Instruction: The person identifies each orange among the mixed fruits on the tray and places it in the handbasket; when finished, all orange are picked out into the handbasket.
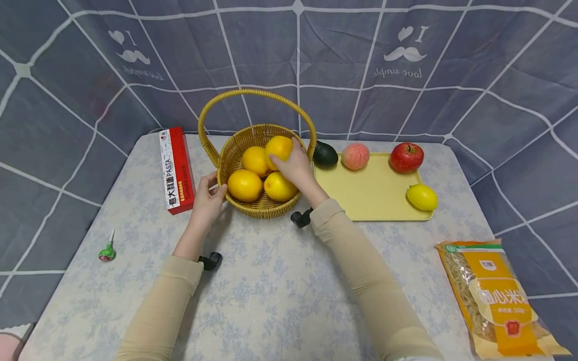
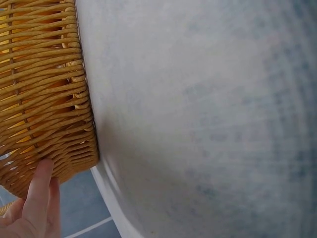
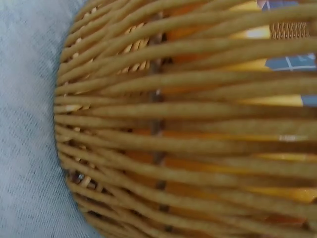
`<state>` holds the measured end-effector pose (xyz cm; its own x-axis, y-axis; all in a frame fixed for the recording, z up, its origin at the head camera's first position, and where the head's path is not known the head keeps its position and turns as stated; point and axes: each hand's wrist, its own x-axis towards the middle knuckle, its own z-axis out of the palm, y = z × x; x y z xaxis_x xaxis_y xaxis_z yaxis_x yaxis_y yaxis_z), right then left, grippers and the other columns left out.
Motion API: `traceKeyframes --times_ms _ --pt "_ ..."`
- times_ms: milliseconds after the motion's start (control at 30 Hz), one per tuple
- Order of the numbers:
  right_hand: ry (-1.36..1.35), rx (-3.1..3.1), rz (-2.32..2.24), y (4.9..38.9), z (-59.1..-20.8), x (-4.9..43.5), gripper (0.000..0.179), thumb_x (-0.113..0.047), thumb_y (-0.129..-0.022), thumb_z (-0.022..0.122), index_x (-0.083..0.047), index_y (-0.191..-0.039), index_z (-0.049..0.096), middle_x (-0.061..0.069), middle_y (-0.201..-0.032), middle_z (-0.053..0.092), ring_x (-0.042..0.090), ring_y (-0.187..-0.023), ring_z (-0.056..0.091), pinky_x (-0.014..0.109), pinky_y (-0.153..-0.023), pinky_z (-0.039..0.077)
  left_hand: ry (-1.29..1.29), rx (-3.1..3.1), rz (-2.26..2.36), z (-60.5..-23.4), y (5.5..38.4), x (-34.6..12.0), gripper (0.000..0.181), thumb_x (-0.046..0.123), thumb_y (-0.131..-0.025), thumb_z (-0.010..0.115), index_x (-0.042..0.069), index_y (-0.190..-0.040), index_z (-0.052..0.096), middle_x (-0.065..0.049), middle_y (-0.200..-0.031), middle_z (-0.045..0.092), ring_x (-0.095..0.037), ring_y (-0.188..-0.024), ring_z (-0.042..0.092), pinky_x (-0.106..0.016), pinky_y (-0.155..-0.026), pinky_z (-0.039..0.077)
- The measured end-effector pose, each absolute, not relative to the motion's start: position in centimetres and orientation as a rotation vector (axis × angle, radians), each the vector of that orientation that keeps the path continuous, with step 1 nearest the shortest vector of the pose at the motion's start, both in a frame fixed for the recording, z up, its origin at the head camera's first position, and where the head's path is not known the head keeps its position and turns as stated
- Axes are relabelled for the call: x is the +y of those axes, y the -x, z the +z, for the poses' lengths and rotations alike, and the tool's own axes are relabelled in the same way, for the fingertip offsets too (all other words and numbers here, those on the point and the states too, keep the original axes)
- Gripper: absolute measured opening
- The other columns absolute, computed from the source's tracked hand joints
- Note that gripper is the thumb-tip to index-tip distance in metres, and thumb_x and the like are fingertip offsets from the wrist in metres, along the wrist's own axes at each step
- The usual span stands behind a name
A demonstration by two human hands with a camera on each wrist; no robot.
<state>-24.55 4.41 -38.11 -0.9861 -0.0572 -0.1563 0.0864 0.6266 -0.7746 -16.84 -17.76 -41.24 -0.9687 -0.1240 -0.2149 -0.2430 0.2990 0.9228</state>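
A wicker basket (image 1: 266, 210) with a tall arched handle stands near the back of the table, with several yellow-orange oranges inside. My left hand (image 1: 210, 196) grips its left side, thumb at the rim and fingers against the woven outer wall (image 2: 44, 94). Over the basket's right rim, my right hand (image 1: 295, 163) reaches in and holds an orange (image 1: 278, 152) above the others, thumb on its near side. Two more oranges (image 1: 244, 185) lie toward the front. The right wrist view shows only the weave (image 3: 163, 109) with orange behind it, the hand hidden.
Right of the basket, a yellow tray (image 1: 361, 195) bears a peach (image 1: 355, 156), a red apple (image 1: 406, 157) and a lemon (image 1: 422, 197); an avocado (image 1: 324, 155) lies at its corner. A red pasta box (image 1: 177, 170), a lollipop (image 1: 107, 251) and a noodle bag (image 1: 496, 296) lie around.
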Motion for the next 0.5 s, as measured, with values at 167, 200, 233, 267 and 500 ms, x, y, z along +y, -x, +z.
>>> traceKeyframes --times_ms 167,200,233,267,500 --pt "-0.039 2.726 -1.250 24.47 -38.13 4.14 0.090 -0.042 -0.091 0.067 -0.011 -0.158 0.015 0.020 -0.158 0.027 0.036 -0.134 0.046 0.049 -0.110 0.044 0.333 2.464 1.770 -41.39 16.87 -17.79 0.058 0.017 -0.105 0.046 0.008 -0.155 0.021 -0.017 -0.156 0.032 -0.028 -0.136 0.045 -0.043 -0.108 0.047" --pt "-0.036 2.740 -1.221 24.45 -38.08 4.06 0.092 -0.042 -0.090 0.068 -0.011 -0.158 0.014 0.021 -0.157 0.028 0.037 -0.131 0.049 0.050 -0.108 0.045 0.331 2.465 1.771 -41.40 16.87 -17.79 0.058 0.017 -0.105 0.046 0.008 -0.155 0.021 -0.017 -0.156 0.032 -0.028 -0.136 0.045 -0.043 -0.108 0.047" --pt "-0.031 2.755 -1.189 24.44 -38.04 3.98 0.093 -0.042 -0.089 0.069 -0.011 -0.157 0.014 0.023 -0.156 0.030 0.038 -0.128 0.051 0.050 -0.106 0.047 0.332 2.464 1.771 -41.41 16.90 -17.79 0.058 0.017 -0.105 0.046 0.008 -0.155 0.021 -0.017 -0.156 0.032 -0.028 -0.136 0.045 -0.043 -0.108 0.047" --pt "-0.027 2.771 -1.152 24.47 -37.99 3.91 0.094 -0.043 -0.089 0.069 -0.010 -0.157 0.014 0.024 -0.154 0.031 0.039 -0.125 0.053 0.051 -0.105 0.047 0.333 2.462 1.770 -41.41 16.89 -17.78 0.058 0.018 -0.105 0.046 0.008 -0.155 0.021 -0.017 -0.156 0.032 -0.028 -0.137 0.045 -0.043 -0.109 0.047" --pt "-0.022 2.780 -1.039 24.84 -38.17 3.90 0.094 -0.044 -0.092 0.065 -0.003 -0.157 0.010 0.026 -0.150 0.037 0.039 -0.125 0.054 0.048 -0.105 0.048 0.351 2.452 1.764 -41.39 16.93 -17.80 0.058 0.018 -0.105 0.046 0.010 -0.156 0.020 -0.016 -0.157 0.031 -0.028 -0.137 0.044 -0.043 -0.110 0.046"
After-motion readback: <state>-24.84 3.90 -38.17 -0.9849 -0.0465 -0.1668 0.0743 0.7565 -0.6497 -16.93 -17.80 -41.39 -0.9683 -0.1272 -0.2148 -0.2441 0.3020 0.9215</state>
